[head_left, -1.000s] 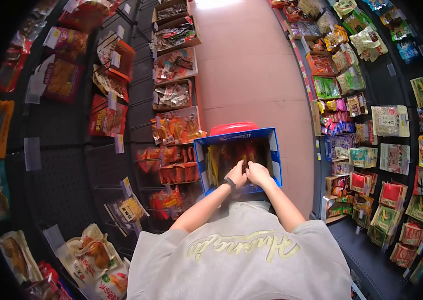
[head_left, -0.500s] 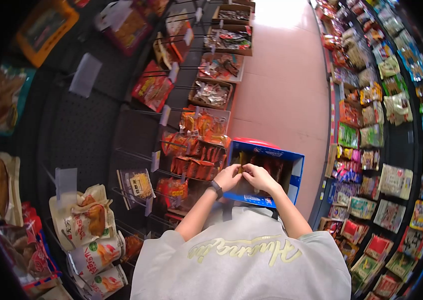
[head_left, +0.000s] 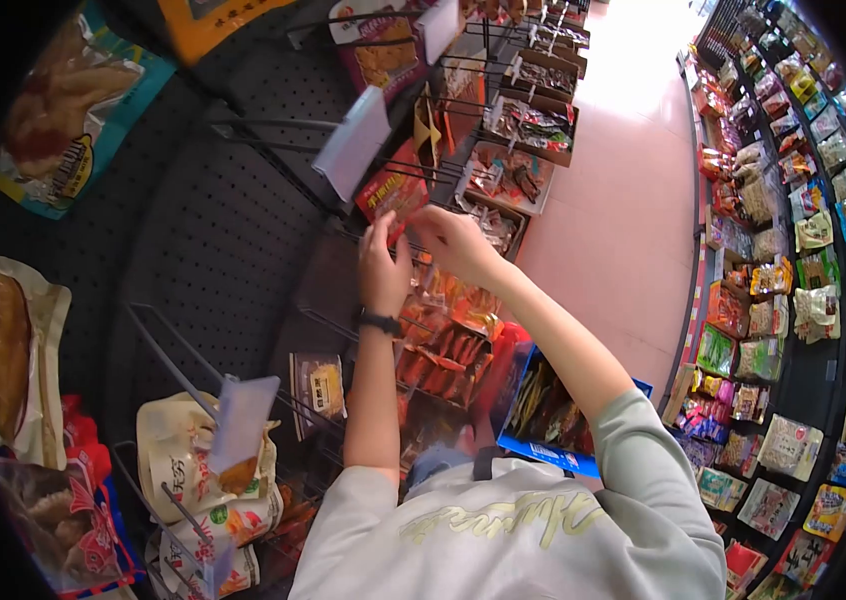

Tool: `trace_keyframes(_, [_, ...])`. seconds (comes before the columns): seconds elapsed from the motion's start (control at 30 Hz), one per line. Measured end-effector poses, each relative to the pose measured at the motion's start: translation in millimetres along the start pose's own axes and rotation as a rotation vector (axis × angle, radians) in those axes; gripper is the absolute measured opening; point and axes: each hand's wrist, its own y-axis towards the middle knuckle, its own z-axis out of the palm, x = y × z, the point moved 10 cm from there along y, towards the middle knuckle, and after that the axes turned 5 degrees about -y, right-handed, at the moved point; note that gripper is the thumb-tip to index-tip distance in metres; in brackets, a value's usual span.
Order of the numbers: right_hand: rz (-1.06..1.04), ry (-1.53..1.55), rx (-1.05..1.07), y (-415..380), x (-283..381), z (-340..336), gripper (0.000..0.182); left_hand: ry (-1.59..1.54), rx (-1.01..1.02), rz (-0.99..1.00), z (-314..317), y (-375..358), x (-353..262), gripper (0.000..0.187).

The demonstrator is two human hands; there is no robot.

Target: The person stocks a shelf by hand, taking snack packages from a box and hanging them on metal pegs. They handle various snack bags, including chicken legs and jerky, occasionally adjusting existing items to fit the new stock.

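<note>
Both hands had left the blue box (head_left: pixel 548 456) and come to a red packet (head_left: pixel 391 190) hanging on the left rack (head_left: pixel 205 230). Its lower part was at the fingertips of the left hand (head_left: pixel 384 268); the right hand (head_left: pixel 456 245) was just right of it, fingers bent. Whether either hand gripped it could not be told. Farther right stood open cartons (head_left: pixel 573 148); the box sat near, partly behind the right arm.

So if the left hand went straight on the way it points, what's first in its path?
Likely the red packet right ahead of the left hand; depth is unclear, and the fingers may already touch it.
</note>
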Motion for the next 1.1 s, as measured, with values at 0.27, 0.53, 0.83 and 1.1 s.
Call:
trace_keyframes(0.27, [0.060,-0.417,0.275,89.2,-109.3,98.8,0.050,0.556,0.128,-0.195,33.2,56.7,82.5,0.044])
trace_keyframes(0.53, [-0.108,-0.500,0.128,104.9,-154.4,113.3,0.036,0.673,0.119,-0.204,42.9,66.9,101.9,0.030])
trace_keyframes(0.83, [0.013,-0.521,0.020,95.3,-116.5,97.2,0.017,0.709,0.015,-0.055,44.3,65.1,100.6,0.027])
trace_keyframes(1.1, [0.146,-0.613,-0.091,87.2,-105.3,75.3,0.011,0.397,-0.156,-0.154,21.0,66.1,92.4,0.038])
